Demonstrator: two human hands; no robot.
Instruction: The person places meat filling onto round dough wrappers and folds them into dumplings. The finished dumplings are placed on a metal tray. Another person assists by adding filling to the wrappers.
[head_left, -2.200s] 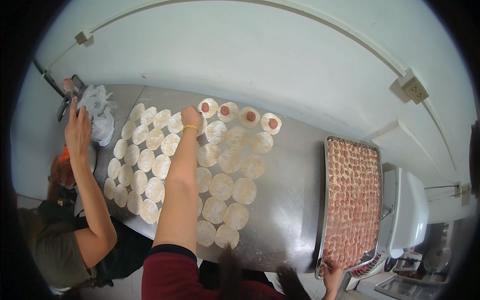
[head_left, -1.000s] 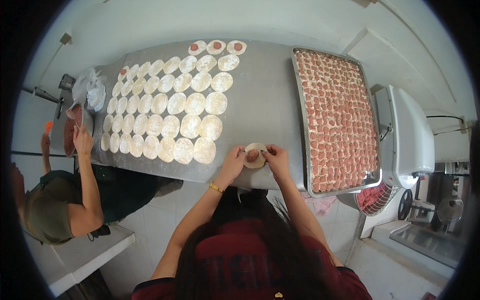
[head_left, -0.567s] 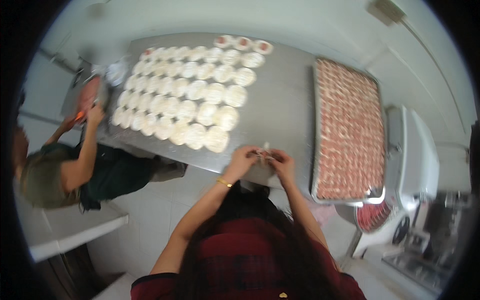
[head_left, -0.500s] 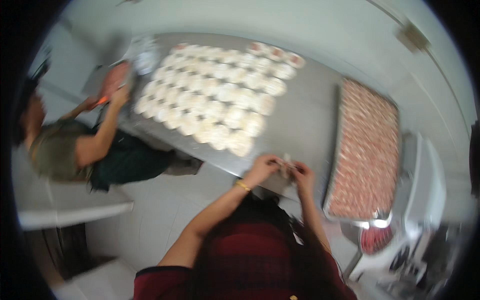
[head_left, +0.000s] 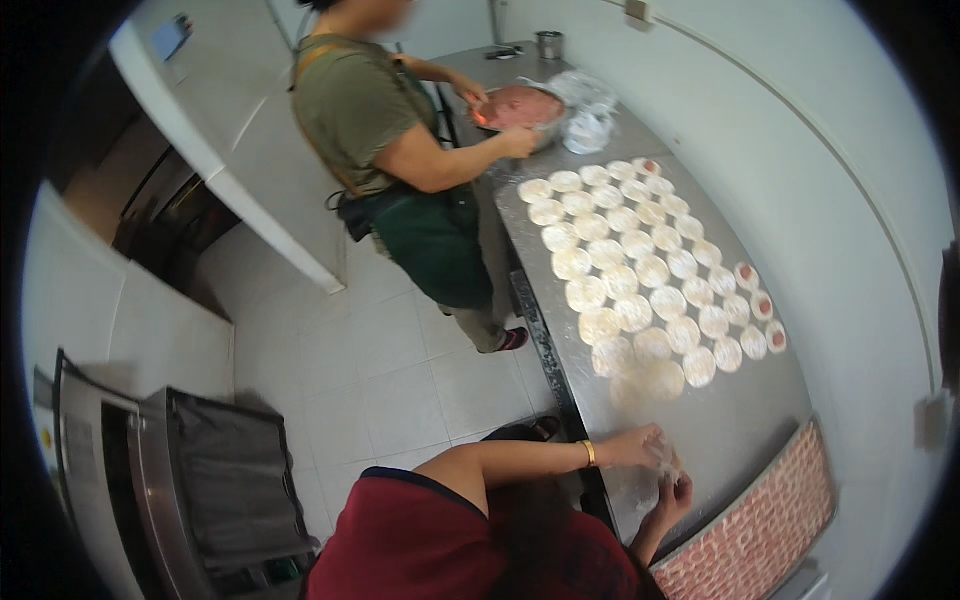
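Observation:
Close to the table's near edge, my left hand (head_left: pixel 640 448), a gold bracelet at its wrist, pinches a small pale dough wrapper (head_left: pixel 664 462). My right hand (head_left: pixel 674 497) grips the wrapper's other side with closed fingertips. Whether there is filling inside cannot be made out. Just beyond my hands, floured round dough wrappers (head_left: pixel 651 270) lie in rows on the metal table (head_left: pixel 735 412). A few along the wall side, such as one wrapper (head_left: pixel 776 337), carry a dab of pink meat.
Beside my right arm lies a large tray (head_left: pixel 765 530) packed with pink-and-white pieces. Across the table a co-worker (head_left: pixel 400 150) in a green apron holds an orange-handled tool over a bowl of pink minced meat (head_left: pixel 520 107). Plastic bags (head_left: pixel 590 125) and a metal cup (head_left: pixel 549 44) stand nearby.
The view has swung left, so the co-worker and floor show more and the tray has slid to the lower right. Both my hands still hold the wrapper.

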